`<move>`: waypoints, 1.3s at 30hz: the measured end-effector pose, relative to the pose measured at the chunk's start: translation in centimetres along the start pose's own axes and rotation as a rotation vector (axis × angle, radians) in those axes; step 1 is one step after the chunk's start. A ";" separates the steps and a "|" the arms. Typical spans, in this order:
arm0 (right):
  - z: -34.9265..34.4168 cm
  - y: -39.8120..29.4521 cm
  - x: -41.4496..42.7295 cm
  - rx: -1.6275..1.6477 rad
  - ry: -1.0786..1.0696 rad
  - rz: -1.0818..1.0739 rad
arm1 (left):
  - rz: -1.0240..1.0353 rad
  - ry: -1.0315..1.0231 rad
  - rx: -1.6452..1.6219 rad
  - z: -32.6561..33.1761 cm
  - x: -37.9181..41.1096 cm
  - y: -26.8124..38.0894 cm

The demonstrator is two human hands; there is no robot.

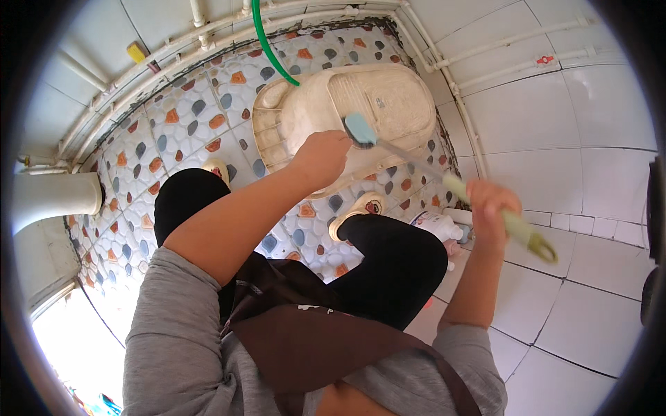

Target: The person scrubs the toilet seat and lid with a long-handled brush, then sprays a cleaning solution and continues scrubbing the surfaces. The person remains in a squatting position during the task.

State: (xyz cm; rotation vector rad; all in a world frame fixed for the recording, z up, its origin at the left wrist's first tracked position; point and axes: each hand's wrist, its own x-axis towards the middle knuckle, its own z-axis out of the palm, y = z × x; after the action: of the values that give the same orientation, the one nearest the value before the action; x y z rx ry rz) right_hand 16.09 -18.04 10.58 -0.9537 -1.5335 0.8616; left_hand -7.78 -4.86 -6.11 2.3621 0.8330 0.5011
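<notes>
My right hand [491, 208] is closed around the pale green handle of a long-handled scrub brush [360, 129]. Its light blue head with dark bristles rests on or just over a cream plastic washboard basin [307, 117], near the edge of the ridged part; whether it touches cannot be told. My left hand [325, 158] is beside the brush head, above the basin, with its fingers curled; what they hold, if anything, is hidden. The basin lies on the pebble-patterned floor.
A green hose [268, 47] reaches the basin's far rim. White pipes [465, 130] run along the walls, with a yellow brush [136, 52] behind one at the upper left. White bottles [437, 226] stand or lie right of my knee. A thick white pipe [60, 200] is at the left.
</notes>
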 end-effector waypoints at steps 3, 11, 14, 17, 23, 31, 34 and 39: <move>0.6 -1.0 -2.2 -0.009 0.033 -0.001 | 0.014 0.026 -0.010 0.5 -0.1 -0.2; 2.7 6.7 0.3 -0.187 0.262 -0.020 | -0.048 -0.024 -0.001 0.2 0.6 -0.5; 2.4 3.7 -0.4 -0.124 0.339 0.014 | -0.072 -0.003 0.018 0.1 -0.2 -1.3; -1.3 -0.4 -2.3 0.053 0.115 0.026 | -0.024 0.018 0.037 0.2 -0.3 -1.3; 2.9 2.5 -0.2 -0.178 0.173 0.046 | -0.047 -0.009 0.019 0.5 -0.4 -1.3; 2.9 2.1 -1.2 -0.107 0.265 0.019 | -0.038 -0.054 0.048 1.3 -0.5 -1.0; 1.2 -1.2 -3.2 -0.049 0.134 0.019 | -0.002 -0.067 0.053 1.2 -0.9 -1.0; 2.7 2.8 -0.9 -0.083 0.306 0.053 | -0.005 -0.056 0.017 0.6 -0.6 -0.8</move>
State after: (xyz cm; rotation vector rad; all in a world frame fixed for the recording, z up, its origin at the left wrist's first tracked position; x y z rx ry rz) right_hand 13.85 -17.79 7.23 -1.1348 -1.2929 0.6582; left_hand -8.24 -5.04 -7.17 2.3775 0.8206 0.4250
